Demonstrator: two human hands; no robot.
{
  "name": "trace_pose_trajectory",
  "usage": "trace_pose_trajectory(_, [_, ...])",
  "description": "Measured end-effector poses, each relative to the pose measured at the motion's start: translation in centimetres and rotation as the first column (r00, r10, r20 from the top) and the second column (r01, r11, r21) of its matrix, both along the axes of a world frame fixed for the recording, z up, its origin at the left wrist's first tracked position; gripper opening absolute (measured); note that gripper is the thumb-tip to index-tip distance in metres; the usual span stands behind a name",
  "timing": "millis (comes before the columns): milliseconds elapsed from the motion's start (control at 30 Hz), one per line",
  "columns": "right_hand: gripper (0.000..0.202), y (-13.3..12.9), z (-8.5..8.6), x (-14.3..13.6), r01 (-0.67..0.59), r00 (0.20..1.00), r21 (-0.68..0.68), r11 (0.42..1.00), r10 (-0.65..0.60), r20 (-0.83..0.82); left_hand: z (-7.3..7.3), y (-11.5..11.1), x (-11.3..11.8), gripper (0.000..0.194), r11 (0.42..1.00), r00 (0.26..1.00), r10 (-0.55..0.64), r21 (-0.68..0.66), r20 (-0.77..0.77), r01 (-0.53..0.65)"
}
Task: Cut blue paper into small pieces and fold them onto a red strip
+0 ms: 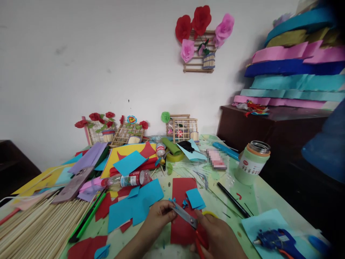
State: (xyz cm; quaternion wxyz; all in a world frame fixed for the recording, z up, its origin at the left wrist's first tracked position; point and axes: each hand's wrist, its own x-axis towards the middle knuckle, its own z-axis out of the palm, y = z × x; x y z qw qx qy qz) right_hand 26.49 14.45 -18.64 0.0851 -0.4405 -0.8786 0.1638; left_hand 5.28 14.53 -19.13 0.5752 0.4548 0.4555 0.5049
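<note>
Near the bottom centre, my right hand (215,233) is closed on the red handles of a pair of scissors (185,216), whose blades point up and left. My left hand (161,215) pinches a small blue paper piece (172,201) at the blade tips. Beneath the scissors lies a red paper strip (184,187), with small blue scraps (185,203) and a blue paper square (195,198) on it. Larger blue paper sheets (144,201) rest just left of my left hand.
Bamboo sticks (40,226) and a plastic bottle (129,180) lie to the left. On the right are a black marker (233,200), a green jar (249,165) and a blue glue gun (277,240). Stick frames with paper flowers (107,126) stand along the back wall.
</note>
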Motion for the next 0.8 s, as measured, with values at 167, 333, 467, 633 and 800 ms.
trace_pose_trajectory(167, [0.064,0.0,0.3,0.0,-0.019,0.999,-0.002,1.0,0.019,-0.051,-0.2,-0.1,-0.1,0.036,0.999,1.0,-0.024,0.022,0.013,0.024])
trace_pose_trajectory(333, [0.061,-0.2,0.5,0.1,-0.021,0.996,-0.003,1.0,0.02,-0.089,-0.6,0.0,-0.2,0.035,0.999,0.999,-0.033,0.04,0.015,0.032])
trace_pose_trajectory(467, [0.06,-0.2,0.9,0.0,-0.032,0.996,-0.023,0.999,0.03,-0.083,-0.8,0.1,-0.3,0.035,0.997,0.998,-0.048,0.054,0.029,0.046])
trace_pose_trajectory(633, [0.058,0.0,1.1,0.0,-0.031,0.996,-0.045,0.999,0.027,-0.083,-0.8,0.1,-0.3,0.033,0.996,0.998,-0.063,0.065,0.015,0.062])
trace_pose_trajectory(800, [0.056,-0.1,1.3,0.0,-0.025,0.994,-0.077,0.997,0.017,-0.106,-0.8,0.1,-0.3,0.033,0.998,0.998,-0.054,0.034,0.019,0.054])
